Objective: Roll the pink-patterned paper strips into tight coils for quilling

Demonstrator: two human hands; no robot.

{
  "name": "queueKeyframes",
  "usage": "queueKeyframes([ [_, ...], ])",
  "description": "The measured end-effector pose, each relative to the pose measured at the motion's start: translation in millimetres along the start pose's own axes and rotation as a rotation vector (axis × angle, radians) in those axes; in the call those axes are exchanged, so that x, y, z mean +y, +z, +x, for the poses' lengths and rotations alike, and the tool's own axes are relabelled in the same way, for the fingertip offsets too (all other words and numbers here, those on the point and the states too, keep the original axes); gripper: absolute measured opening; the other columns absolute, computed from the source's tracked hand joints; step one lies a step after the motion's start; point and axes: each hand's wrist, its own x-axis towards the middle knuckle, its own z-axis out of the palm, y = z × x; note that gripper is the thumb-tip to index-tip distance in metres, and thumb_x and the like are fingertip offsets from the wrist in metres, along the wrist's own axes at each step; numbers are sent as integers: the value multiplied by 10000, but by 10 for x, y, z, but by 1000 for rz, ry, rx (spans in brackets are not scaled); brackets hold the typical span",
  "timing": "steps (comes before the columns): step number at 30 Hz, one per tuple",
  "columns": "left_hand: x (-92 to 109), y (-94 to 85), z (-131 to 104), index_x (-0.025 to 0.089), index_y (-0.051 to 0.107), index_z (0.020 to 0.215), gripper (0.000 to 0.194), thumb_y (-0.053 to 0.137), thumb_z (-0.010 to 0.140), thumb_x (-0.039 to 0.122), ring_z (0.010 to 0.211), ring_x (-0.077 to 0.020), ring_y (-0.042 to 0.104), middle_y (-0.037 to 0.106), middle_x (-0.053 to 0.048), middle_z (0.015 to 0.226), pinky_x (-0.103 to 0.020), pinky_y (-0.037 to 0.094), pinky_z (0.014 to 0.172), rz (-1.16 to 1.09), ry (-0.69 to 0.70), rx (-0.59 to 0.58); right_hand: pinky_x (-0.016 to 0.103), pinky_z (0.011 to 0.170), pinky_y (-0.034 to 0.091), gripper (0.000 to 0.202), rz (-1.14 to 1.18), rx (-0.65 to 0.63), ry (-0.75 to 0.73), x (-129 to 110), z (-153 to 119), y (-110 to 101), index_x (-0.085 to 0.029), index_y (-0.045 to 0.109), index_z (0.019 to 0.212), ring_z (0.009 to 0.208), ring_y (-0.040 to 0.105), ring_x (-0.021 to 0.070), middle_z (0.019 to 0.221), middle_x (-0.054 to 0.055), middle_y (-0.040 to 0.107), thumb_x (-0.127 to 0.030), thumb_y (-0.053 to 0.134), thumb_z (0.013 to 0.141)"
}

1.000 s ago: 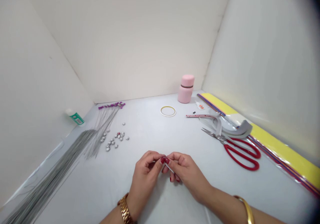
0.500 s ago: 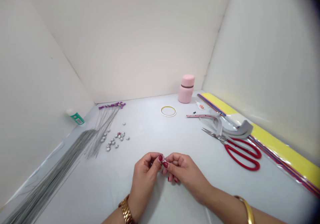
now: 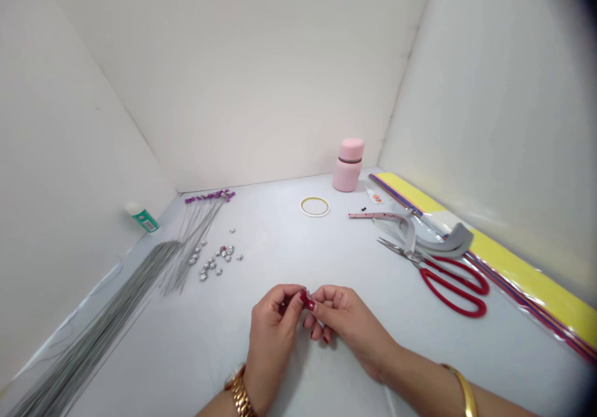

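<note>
At the front middle of the table, my left hand (image 3: 278,316) and my right hand (image 3: 344,315) meet fingertip to fingertip. Thumb and index finger of each are pinched on a tiny pale piece (image 3: 308,295), mostly hidden by the red nails. The lower fingers of my right hand curl beneath it. To the left of my hands lie several small silver folded pieces (image 3: 211,264), one with some red on it. Behind them is a bunch of thin wires tipped with purple pieces (image 3: 209,197).
Long grey wires (image 3: 107,317) run along the left, near a green-and-white tube (image 3: 145,220). A tape ring (image 3: 314,214) and a pink bottle (image 3: 348,165) stand farther back. Red-handled scissors (image 3: 452,289), paper strips (image 3: 410,233), a small glue tube (image 3: 374,197) and yellow sheets (image 3: 517,265) lie right.
The fingertips have shifted slightly, and the red thumbnails now sit closer together, covering more of the pale piece. My left wrist has turned a little.
</note>
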Motion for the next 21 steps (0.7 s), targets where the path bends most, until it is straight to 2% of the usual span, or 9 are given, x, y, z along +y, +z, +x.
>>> queueKeyframes([
  [5, 9, -41, -8, 170, 641, 767, 136, 518, 787, 225, 683, -169, 594, 645, -47, 734, -282, 470, 642, 180, 190, -33, 189, 432, 320, 287, 86, 19, -1, -27, -21, 16, -122, 568, 653, 445, 500, 75, 566, 12, 619, -395, 653, 672],
  [9, 40, -69, -12, 188, 653, 783, 146, 508, 797, 180, 676, -161, 584, 626, -34, 699, -270, 466, 651, 234, 293, -71, 190, 447, 324, 256, 132, 5, -14, -28, -30, 1, -118, 581, 665, 469, 517, 80, 599, 18, 622, -362, 657, 677],
  [16, 31, -78, -7, 197, 665, 821, 173, 497, 810, 158, 729, -153, 594, 619, -57, 838, -250, 481, 657, 223, 320, -92, 198, 498, 355, 186, 207, -53, -54, -16, -44, -30, -113, 628, 788, 570, 560, 107, 675, 36, 632, -289, 630, 726],
  [21, -1, -91, -18, 208, 668, 872, 176, 512, 803, 164, 853, -173, 597, 638, -65, 930, -276, 476, 771, 252, 336, -108, 195, 483, 339, 213, 194, -52, -62, -36, -46, -24, -117, 636, 745, 540, 540, 99, 605, 20, 621, -329, 639, 723],
])
